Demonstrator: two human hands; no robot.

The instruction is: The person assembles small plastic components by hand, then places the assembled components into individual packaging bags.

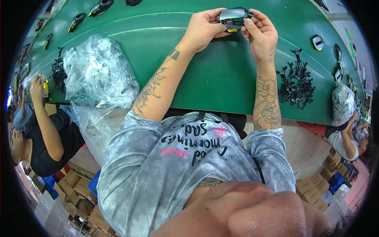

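Over the far middle of the green table, my left hand (204,31) is closed round a grey and black plastic housing (233,16) with a yellow button on its near edge. My right hand (262,34) is closed at the right end of that housing. A small black plastic part (248,15) shows there between its thumb and fingers; whether it is joined to the housing I cannot tell. To the right of my right forearm lies a loose pile of black plastic clips (297,81). A large clear plastic bag (98,69) rests left of my left forearm.
The green table (213,85) spans the width before me. Similar black devices (76,22) lie at the far left, and a grey one (317,42) at the far right. Another clip pile (59,74) sits beyond the bag. Co-workers (47,134) sit on both sides; cardboard boxes (75,189) stand behind.
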